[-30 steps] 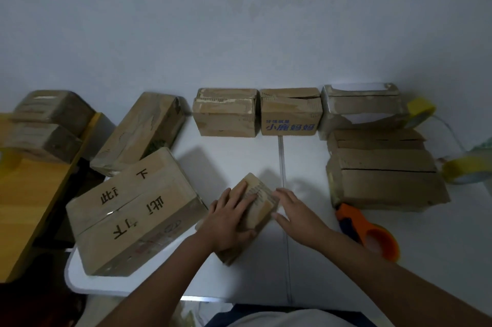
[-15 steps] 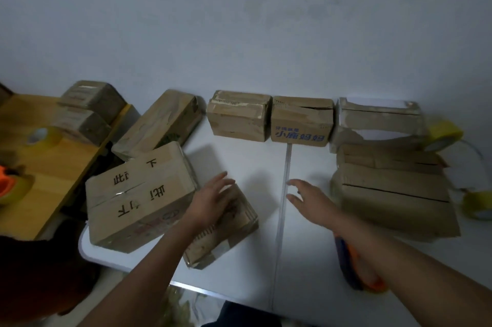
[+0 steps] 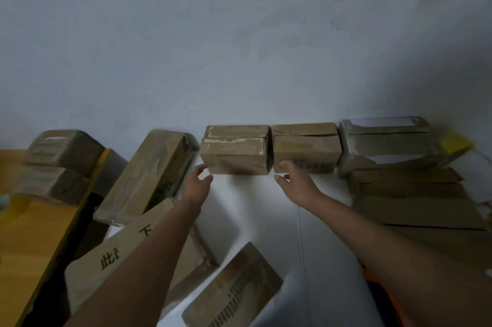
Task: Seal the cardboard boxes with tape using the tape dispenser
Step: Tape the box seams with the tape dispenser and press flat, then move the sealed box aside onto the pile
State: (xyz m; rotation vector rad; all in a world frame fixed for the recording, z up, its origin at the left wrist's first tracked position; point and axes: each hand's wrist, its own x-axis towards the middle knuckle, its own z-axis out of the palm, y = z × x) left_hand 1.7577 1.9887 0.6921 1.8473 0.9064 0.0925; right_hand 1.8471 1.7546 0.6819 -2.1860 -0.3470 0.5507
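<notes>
- I see a white table (image 3: 253, 207) set against a pale wall (image 3: 213, 47); a yellow wooden surface (image 3: 32, 225) adjoins it at the left.
- The orange tape dispenser (image 3: 372, 277) sits at the near right, almost wholly hidden behind my right forearm; only a sliver shows.
- The whole picture is smeared, so the print on the boxes is hard to read.
- Closed cardboard boxes line the far edge: a torn-top box (image 3: 235, 149) and a printed box (image 3: 306, 148) just beside it on the right.
- My left hand (image 3: 198, 183) hangs spread near the torn-top box's lower left corner, holding nothing.
- My right hand (image 3: 295, 181) is spread too; its fingertips seem to reach the printed box's front, though I cannot tell whether they touch.
- A small box (image 3: 237, 289) lies tilted near me, between my arms.
</notes>
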